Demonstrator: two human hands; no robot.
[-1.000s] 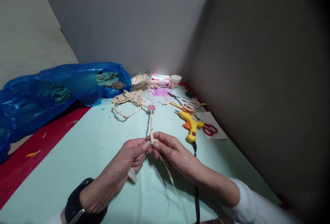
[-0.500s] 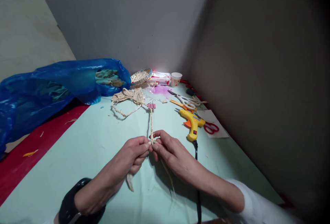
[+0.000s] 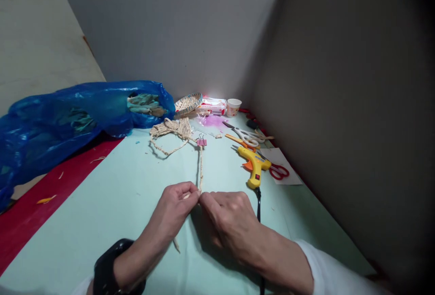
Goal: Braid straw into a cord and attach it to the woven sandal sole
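Note:
A thin pale braided cord [image 3: 200,168] runs toward me from a pink binder clip [image 3: 201,142] on the table. My left hand [image 3: 180,202] is closed on the cord's near end, thumb and forefinger pinched. My right hand [image 3: 227,218] is closed too, its thumb pressed against the same spot; its other fingers are curled under and partly hidden. A loose pale strand end [image 3: 176,245] hangs below my left hand. Beyond the clip, the rest of the cord lies in a coiled bundle [image 3: 171,127].
On the right lie a yellow glue gun [image 3: 254,166] with a black cable, red-handled scissors [image 3: 279,172] and white-handled scissors [image 3: 249,139]. A blue plastic bag [image 3: 84,118] of husk-like strips fills the left. A woven basket [image 3: 188,103] and paper cup [image 3: 233,107] stand at the back.
My right hand has turned over, knuckles up, and its fingers have curled in. The hands have shifted slightly nearer to me, and the strands below the right hand no longer show.

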